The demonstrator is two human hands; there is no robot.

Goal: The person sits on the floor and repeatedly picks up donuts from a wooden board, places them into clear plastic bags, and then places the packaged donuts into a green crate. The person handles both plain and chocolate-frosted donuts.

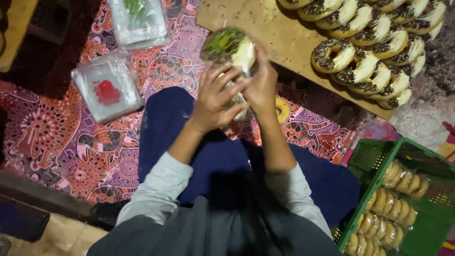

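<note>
Head view looks straight down at a person sitting on a patterned mat [57, 137] of reds and purples, legs in dark blue, sleeves grey. Both hands meet just in front of the lap, around a doughnut in a clear bag [231, 47]; the doughnut carries dark sprinkles and white filling, and the bag shows a green mark. The left hand [215, 97] has its fingers curled around the lower part of that bag, closed on the plastic. The right hand [262, 85] presses against the bag's other side, fingers folded around it too, so the two hands touch each other with the bagged doughnut clamped between them. Just beyond the bagged doughnut lies a wooden board [265, 28], and on the board, to the right of the hands, rows of unwrapped doughnuts [374, 42] lean against one another, each with dark sprinkles and a white half. Left of the bagged doughnut, on the mat, lies a stack of clear bags with a red mark [108, 87]; farther from the person than that stack lies another stack of clear bags with a green mark [138, 21]. Right of the person's knee, well apart from the bagged doughnut, stands a green plastic crate [379, 163] holding rows of wrapped doughnuts [388, 213].
</note>
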